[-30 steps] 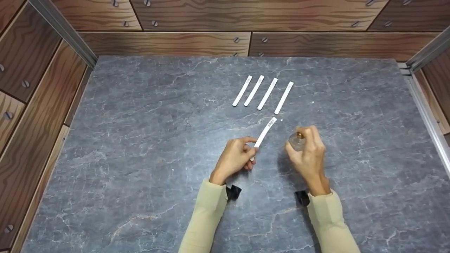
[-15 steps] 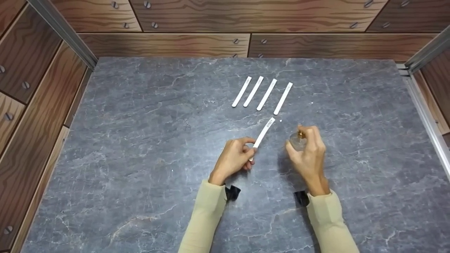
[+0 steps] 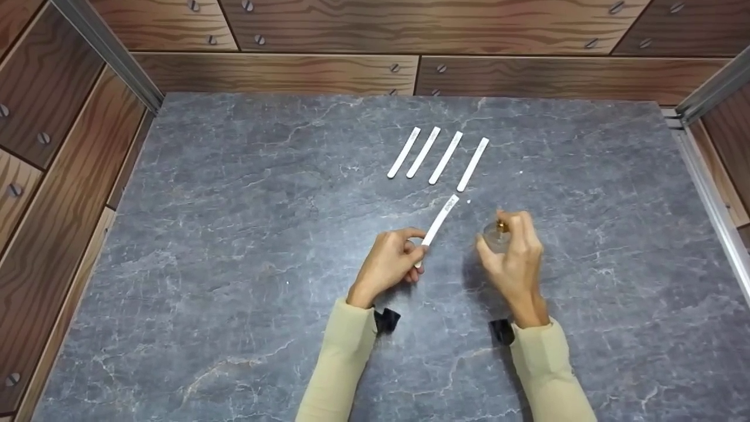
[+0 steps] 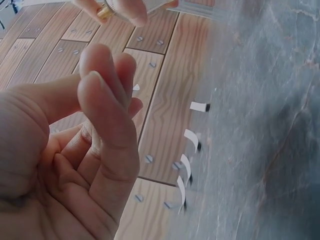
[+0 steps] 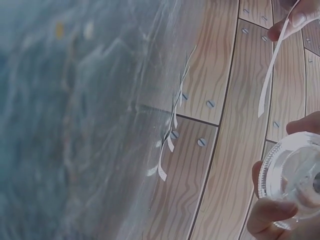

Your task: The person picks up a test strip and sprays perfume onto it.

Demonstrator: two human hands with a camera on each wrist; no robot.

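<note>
Between thumb and fingers, my left hand (image 3: 387, 261) pinches the lower end of a white paper tester strip (image 3: 440, 220), its printed end pointing up and to the right. From the right wrist view the strip (image 5: 270, 72) looks slightly bowed; in the left wrist view the fingers (image 4: 107, 110) hide most of it. My right hand (image 3: 518, 252) grips a round clear glass perfume bottle (image 3: 495, 236), with the index finger on its gold spray top (image 3: 501, 225). The bottle's ridged glass base (image 5: 280, 175) faces the right wrist camera. A gap separates bottle and strip.
Several more white paper strips (image 3: 445, 157) lie slanted in a row farther back on the grey marbled table (image 3: 234, 234). Tiny white specks (image 3: 468, 201) dot the surface near them. Wood-patterned panels (image 3: 328, 73) border the back and sides.
The held strip's far end has shifted very slightly left, and the perfume bottle's gold top slightly right. Both hands keep their grips, and the row of strips lies as before.
</note>
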